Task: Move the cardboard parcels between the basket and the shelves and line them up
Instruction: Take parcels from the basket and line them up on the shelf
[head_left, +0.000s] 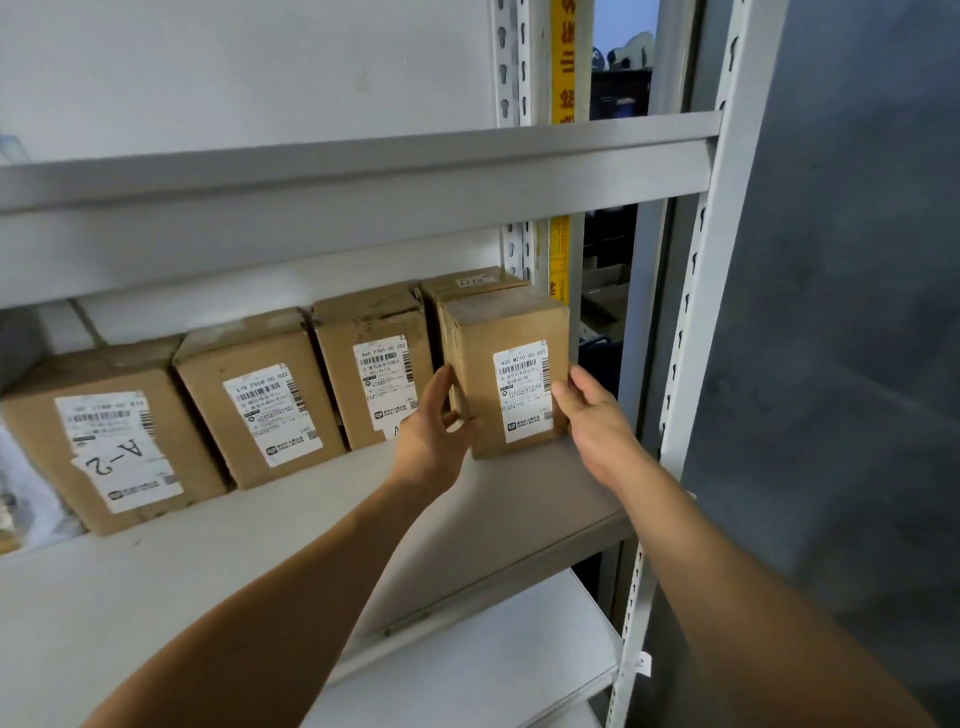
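Note:
Several brown cardboard parcels with white barcode labels stand in a row on the grey shelf (260, 545). The rightmost front parcel (483, 332) stands upright near the shelf's right end, ahead of another parcel (467, 283) behind it. My left hand (434, 431) grips its left edge, thumb on the front, fingers along the side. My right hand (592, 415) holds its right side, thumb against the front near the label. To the left stand a third parcel (371, 322), a fourth (208, 379) and a parcel marked A-2 (36, 431). No basket is in view.
An upper shelf board (363, 171) runs just above the parcels. A slotted upright post (696, 312) closes the shelf's right end, with a dark grey wall (857, 312) beyond it. A lower shelf (493, 649) lies below. A yellow strip (561, 249) hangs behind.

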